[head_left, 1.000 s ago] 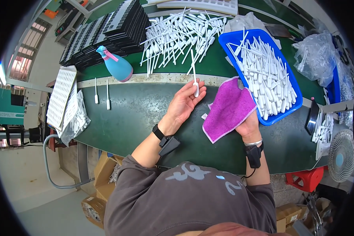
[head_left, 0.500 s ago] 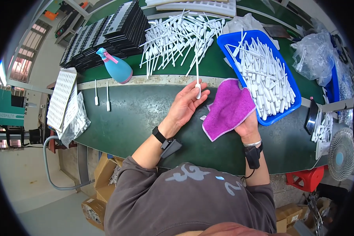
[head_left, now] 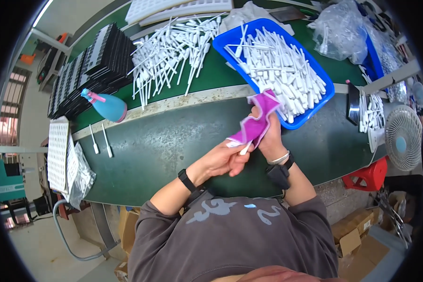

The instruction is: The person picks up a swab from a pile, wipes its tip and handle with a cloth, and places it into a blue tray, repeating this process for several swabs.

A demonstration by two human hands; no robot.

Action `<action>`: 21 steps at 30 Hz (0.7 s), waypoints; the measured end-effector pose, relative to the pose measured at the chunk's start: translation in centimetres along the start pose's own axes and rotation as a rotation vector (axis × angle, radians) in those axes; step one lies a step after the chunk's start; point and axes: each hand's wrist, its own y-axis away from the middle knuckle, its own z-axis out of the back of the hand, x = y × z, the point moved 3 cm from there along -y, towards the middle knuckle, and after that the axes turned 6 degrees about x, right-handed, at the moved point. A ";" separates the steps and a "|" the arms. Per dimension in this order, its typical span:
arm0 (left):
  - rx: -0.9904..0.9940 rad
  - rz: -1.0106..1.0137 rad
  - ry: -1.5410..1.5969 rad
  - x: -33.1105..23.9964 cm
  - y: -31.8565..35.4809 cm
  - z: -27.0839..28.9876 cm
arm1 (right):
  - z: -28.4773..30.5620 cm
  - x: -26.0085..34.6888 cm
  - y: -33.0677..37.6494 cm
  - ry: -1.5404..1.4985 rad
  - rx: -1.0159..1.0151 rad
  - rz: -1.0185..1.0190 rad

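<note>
My left hand (head_left: 224, 160) is closed on a slim white plastic stick with a wider end (head_left: 245, 149), over the green work table. The rest of that stick is hidden by a folded purple cloth (head_left: 257, 126). My right hand (head_left: 270, 137) is closed on the cloth, which bunches up around its fingers and reaches to the left fingertips. Beyond the right hand stands a blue tray (head_left: 322, 104) heaped with similar white sticks (head_left: 286, 70). Two more sticks (head_left: 107, 143) lie apart on the table at the left.
A loose pile of white sticks (head_left: 174, 51) covers the back middle. Left of it are stacked black trays (head_left: 87, 66) and a blue spray bottle (head_left: 109, 107). White perforated sheets (head_left: 59, 152) lie at the left edge. A small fan (head_left: 403, 138) stands at the right, below plastic bags (head_left: 340, 30).
My left hand has turned and come nearer my body with the stick. The cloth, spread out before, is now folded around the stick, and both hands are close together. The view has shifted.
</note>
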 end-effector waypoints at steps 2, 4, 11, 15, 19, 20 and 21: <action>0.075 0.031 0.070 0.5 -0.1 0.2 | 1.0 0.9 -0.2 -0.213 0.045 0.079; 0.190 0.095 0.212 0.8 0.0 0.6 | 0.3 0.9 -0.2 -0.512 0.301 0.036; -0.511 -0.345 -1.414 0.2 -0.3 0.8 | 0.3 -0.2 -0.7 -0.225 0.057 0.227; -0.740 -0.555 -1.755 -1.2 0.2 0.6 | -1.9 -1.5 0.4 0.138 -0.275 0.214; -0.564 -0.438 -1.682 -4.4 2.6 -1.7 | -1.4 -2.0 0.2 0.273 -0.039 0.081; -0.570 -0.442 -1.681 -5.4 3.1 -2.3 | -1.2 -2.0 0.3 0.242 0.018 0.024; -0.732 -0.622 -1.594 -7.0 3.9 -2.7 | -1.1 -2.2 0.6 0.211 0.064 -0.028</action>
